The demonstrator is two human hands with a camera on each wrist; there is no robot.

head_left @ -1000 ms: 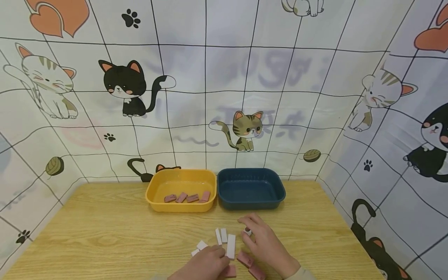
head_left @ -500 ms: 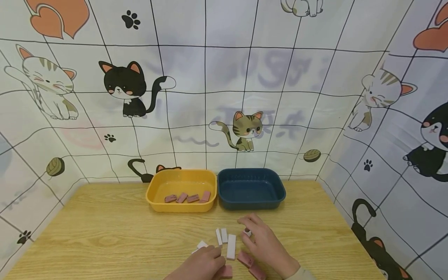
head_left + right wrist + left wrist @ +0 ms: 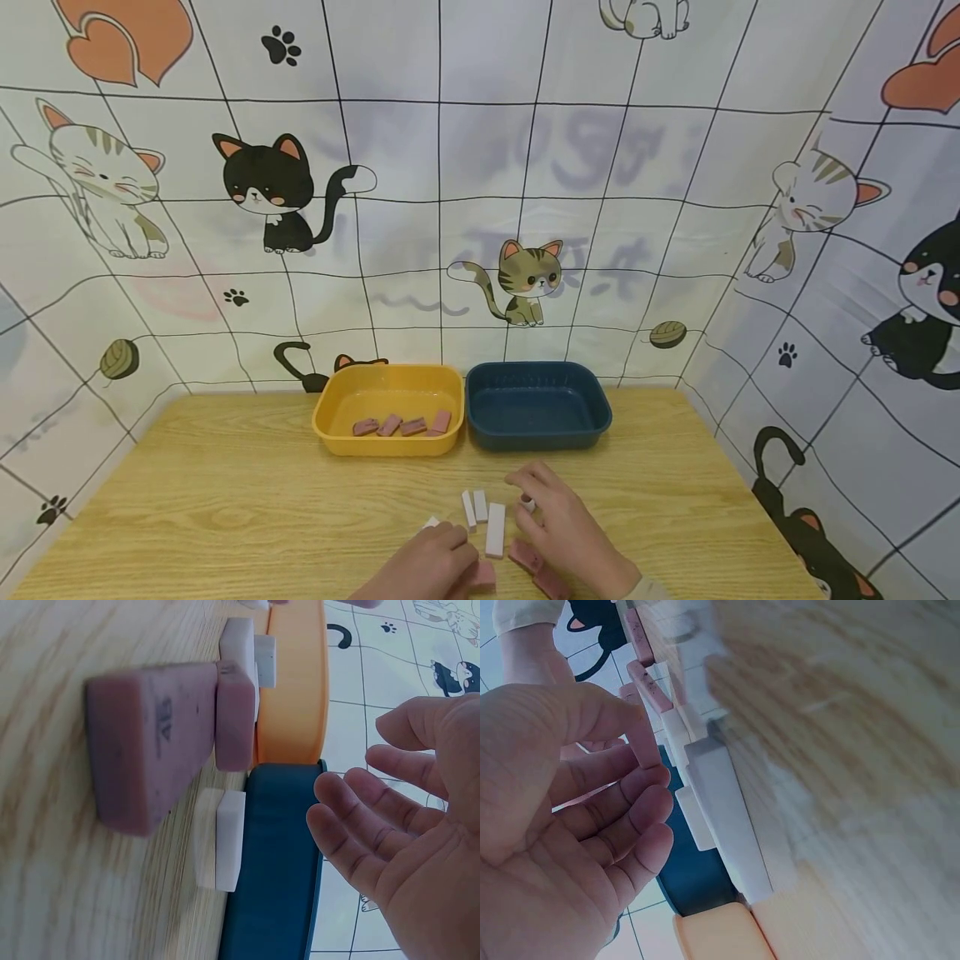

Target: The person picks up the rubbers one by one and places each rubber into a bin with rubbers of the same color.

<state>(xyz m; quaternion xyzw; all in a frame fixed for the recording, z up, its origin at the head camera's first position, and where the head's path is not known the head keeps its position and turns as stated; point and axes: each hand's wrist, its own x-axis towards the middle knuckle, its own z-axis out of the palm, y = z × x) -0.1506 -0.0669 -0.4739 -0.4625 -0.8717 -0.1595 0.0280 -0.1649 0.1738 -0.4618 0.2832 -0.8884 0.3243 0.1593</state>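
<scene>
My left hand [image 3: 427, 560] pinches a pink block [image 3: 640, 739] between thumb and fingertips, low over the table; the same pink block [image 3: 483, 575] shows at its fingers in the head view. White blocks lie ahead of it, among them a long one [image 3: 495, 530] and two narrow ones [image 3: 480, 506]. Over a small white block [image 3: 528, 503] hovers my right hand [image 3: 566, 525], its fingers loosely bent and holding nothing in the right wrist view. Beneath its palm lie two pink blocks, the nearer one [image 3: 161, 742] bearing dark printed marks.
A yellow tray [image 3: 390, 446] with several pink blocks in it stands at the back of the wooden table [image 3: 225, 500]. Touching its right side is a dark blue tray [image 3: 540, 437]. A cat-patterned sheet [image 3: 405, 233] rises behind the table and on both sides.
My left hand has shifted slightly left with the pink block, now covering more of the white blocks beside it. The right hand has barely moved.
</scene>
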